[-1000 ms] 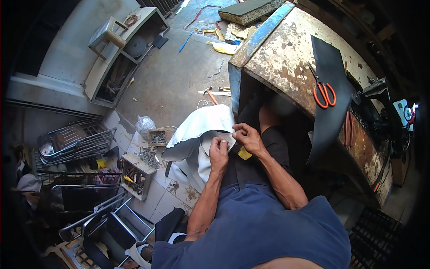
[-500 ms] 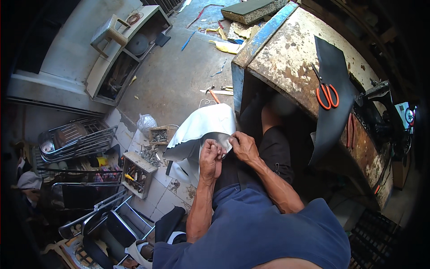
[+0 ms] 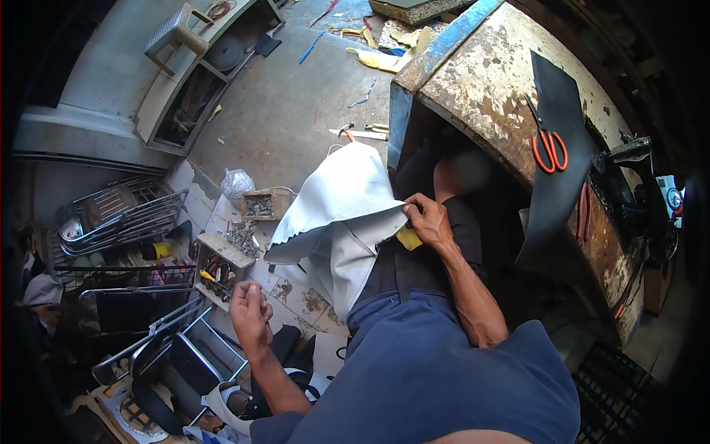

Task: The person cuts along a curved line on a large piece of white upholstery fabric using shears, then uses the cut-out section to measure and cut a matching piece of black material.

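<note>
A white sheet of leather-like material (image 3: pixel 351 174) with a grey underside is draped over my lap and hangs down to the left. My right hand (image 3: pixel 430 222) pinches its near right edge between thumb and fingers. Away to the left, my left hand (image 3: pixel 252 312) is raised off the sheet, fingers closed with the thumb against them. Whatever it may hold is too small to make out. Just under the right hand, a small yellow piece (image 3: pixel 408 237) shows on my dark trousers.
Left of me, a wooden box of tools (image 3: pixel 222 266) and a smaller box of metal bits (image 3: pixel 260 206) stand on the tiles. A hammer (image 3: pixel 346 132) lies ahead. On the worn bench (image 3: pixel 473 89) at right are black sheeting (image 3: pixel 566 111) and orange-handled scissors (image 3: pixel 549 152). Folded chairs (image 3: pixel 122 214) crowd the left.
My left hand has left the sheet's edge and moved left and toward me. My right hand has shifted slightly right, still pinching the edge, and more of the sheet's underside and folds show.
</note>
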Available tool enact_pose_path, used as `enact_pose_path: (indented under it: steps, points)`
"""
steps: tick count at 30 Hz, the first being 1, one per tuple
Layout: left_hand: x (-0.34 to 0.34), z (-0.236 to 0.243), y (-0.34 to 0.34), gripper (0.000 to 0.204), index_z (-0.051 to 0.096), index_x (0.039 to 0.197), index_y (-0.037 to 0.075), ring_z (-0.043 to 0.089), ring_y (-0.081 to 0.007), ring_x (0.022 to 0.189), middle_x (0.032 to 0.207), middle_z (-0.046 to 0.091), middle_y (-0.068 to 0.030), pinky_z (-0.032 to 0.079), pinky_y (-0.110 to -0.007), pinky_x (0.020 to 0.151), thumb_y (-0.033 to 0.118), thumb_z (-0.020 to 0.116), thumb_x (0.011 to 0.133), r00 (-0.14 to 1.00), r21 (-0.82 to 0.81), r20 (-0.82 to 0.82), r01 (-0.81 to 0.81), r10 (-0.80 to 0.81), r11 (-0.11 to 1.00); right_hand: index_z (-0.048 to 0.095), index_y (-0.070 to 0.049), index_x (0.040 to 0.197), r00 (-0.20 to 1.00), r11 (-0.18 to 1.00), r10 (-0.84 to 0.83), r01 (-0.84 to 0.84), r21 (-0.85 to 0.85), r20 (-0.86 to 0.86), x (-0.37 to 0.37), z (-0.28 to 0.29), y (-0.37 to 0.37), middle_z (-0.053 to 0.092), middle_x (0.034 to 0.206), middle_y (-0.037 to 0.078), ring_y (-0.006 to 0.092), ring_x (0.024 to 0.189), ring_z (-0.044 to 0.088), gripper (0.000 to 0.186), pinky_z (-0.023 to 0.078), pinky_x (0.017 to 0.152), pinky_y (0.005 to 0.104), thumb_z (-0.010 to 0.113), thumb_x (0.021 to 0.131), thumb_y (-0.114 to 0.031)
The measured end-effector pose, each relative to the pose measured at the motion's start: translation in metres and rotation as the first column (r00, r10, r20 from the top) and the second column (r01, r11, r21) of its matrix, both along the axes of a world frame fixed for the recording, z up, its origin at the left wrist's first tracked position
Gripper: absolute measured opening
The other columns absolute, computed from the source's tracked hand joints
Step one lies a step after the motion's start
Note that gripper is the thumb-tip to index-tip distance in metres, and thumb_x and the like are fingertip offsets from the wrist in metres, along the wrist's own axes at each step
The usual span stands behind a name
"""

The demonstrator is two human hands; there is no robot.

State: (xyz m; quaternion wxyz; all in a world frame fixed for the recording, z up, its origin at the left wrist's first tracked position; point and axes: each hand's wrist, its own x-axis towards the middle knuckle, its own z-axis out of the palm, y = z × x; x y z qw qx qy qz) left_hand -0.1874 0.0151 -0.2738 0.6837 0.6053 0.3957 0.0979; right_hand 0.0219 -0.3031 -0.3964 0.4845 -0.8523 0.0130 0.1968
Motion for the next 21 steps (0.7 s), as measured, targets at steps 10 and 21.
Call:
enact_pose_path:
  steps: [10,21]
  points:
    - [0.119,-0.129,-0.098,0.039,0.060,0.119,-0.003,0.063,-0.0360,0.105,0.113,0.064,-0.0224,0.049,-0.045,0.095,0.027,0.065,0.095,0.941,0.656,-0.250,0.339,-0.230,0.674,0.062,-0.008,0.125,0.822,0.931,0.300,-0.142,-0.336,0.484,-0.003,0.002,0.017,0.061,0.119,0.019,0.0381,0.111,0.060,0.044,0.049,0.092,0.0472,0.063,0.080,-0.006]
    - [0.128,-0.154,-0.097,0.025,0.070,0.096,0.001,0.063,-0.0206,0.079,0.091,0.063,-0.0085,0.051,-0.035,0.075,0.025,0.065,0.098,0.898,0.408,-0.061,0.420,-0.435,0.811,0.072,-0.007,0.106,0.879,0.912,0.348,-0.237,-0.335,0.325,0.023,-0.021,0.050,0.071,0.099,0.016,0.0388,0.091,0.069,0.027,0.055,0.084,0.0501,0.059,0.084,-0.014]
